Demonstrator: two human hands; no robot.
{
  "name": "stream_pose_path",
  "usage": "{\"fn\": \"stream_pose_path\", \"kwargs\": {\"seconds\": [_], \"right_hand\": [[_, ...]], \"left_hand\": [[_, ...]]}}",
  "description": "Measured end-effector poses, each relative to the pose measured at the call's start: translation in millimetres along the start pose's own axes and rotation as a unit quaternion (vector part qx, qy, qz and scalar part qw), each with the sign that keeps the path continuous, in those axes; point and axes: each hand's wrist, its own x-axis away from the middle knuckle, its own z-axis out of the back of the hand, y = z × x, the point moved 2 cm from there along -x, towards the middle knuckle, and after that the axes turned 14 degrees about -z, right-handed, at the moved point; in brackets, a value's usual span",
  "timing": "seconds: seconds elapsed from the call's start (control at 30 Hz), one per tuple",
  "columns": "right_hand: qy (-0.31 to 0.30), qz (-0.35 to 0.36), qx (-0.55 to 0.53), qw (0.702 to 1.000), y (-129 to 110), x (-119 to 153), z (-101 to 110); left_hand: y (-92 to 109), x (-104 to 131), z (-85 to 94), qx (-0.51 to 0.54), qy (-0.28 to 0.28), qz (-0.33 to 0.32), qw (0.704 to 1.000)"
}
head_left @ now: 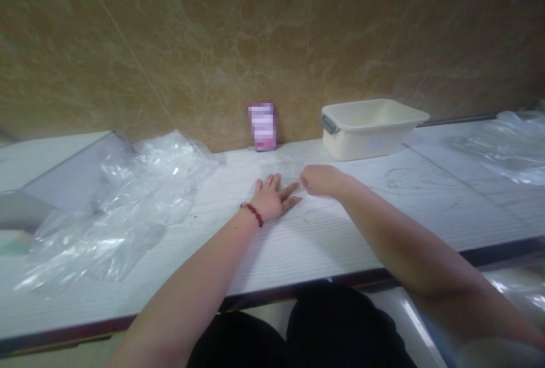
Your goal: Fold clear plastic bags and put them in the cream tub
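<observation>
My left hand [272, 199], with a red bead bracelet [254, 213] at the wrist, lies on the white table [298, 243] with its fingers spread. Just to its right my right hand [319, 180] is closed, fingers curled toward the tabletop. A faint clear plastic piece [289, 171] lies flat by the fingertips of both hands. What my right fingers pinch, if anything, is too small and blurred to make out.
Crumpled clear plastic bags [140, 197] cover the left side beside a white box [72, 163]. A phone [264, 126] leans on the marbled wall. Right of it stands a cream bin [361, 141] with a grey latch. More plastic [506, 143] lies far right.
</observation>
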Motion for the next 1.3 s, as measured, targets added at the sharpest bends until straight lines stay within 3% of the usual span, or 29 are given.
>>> {"fn": "stream_pose_path", "kwargs": {"seconds": [0.1,0.23,0.3,0.37,0.4,0.47,0.57,0.6,0.63,0.7,0.83,1.07,1.17,1.3], "right_hand": [[0.026,0.028,-0.008,0.999,-0.4,1.0,2.3],[0.099,0.093,-0.094,0.986,1.8,1.3,10.4],[0.152,0.112,-0.188,0.964,5.0,-2.4,14.7],[0.2,0.098,-0.316,0.922,11.4,-8.4,17.7],[0.21,0.079,-0.389,0.894,15.5,-11.8,18.2],[0.173,0.039,-0.528,0.831,23.2,-18.4,16.4],[-0.002,0.032,-0.66,0.751,26.8,-23.3,9.5],[-0.066,0.044,-0.677,0.731,25.5,-23.0,7.1],[-0.121,0.056,-0.684,0.717,23.5,-21.8,4.9],[-0.189,0.077,-0.678,0.707,18.3,-18.7,1.0],[-0.199,0.092,-0.664,0.715,7.4,-15.6,-5.1],[-0.181,0.043,-0.727,0.661,1.4,-24.2,-15.0],[-0.169,-0.003,-0.716,0.677,3.3,-27.2,-17.6],[-0.179,0.0,-0.68,0.711,3.8,-26.5,-18.1]], "left_hand": [[2.6,-0.7,1.8,-0.018,0.009,0.007,1.0],[0.4,-4.0,5.7,0.003,0.071,0.02,0.997],[-4.1,-4.1,11.1,0.073,0.104,0.021,0.992],[-9.3,-1.4,19.9,0.209,0.14,0.021,0.968],[-11.7,0.9,25.2,0.297,0.161,0.022,0.941],[-15.7,6.5,36.3,0.479,0.206,0.026,0.853],[-19.7,13.4,47.2,0.69,0.226,0.041,0.687],[-20.7,14.8,48.7,0.733,0.217,0.044,0.643],[-21.8,15.8,49.5,0.761,0.208,0.044,0.613],[-24.4,17.2,49.3,0.789,0.197,0.047,0.579],[-28.9,19.5,46.3,0.808,0.175,0.058,0.56],[-41.6,19.9,38.3,0.796,0.189,0.09,0.568],[-47.6,18.7,33.4,0.789,0.189,0.104,0.575],[-50.8,19.6,31.2,0.78,0.196,0.12,0.583]]}}
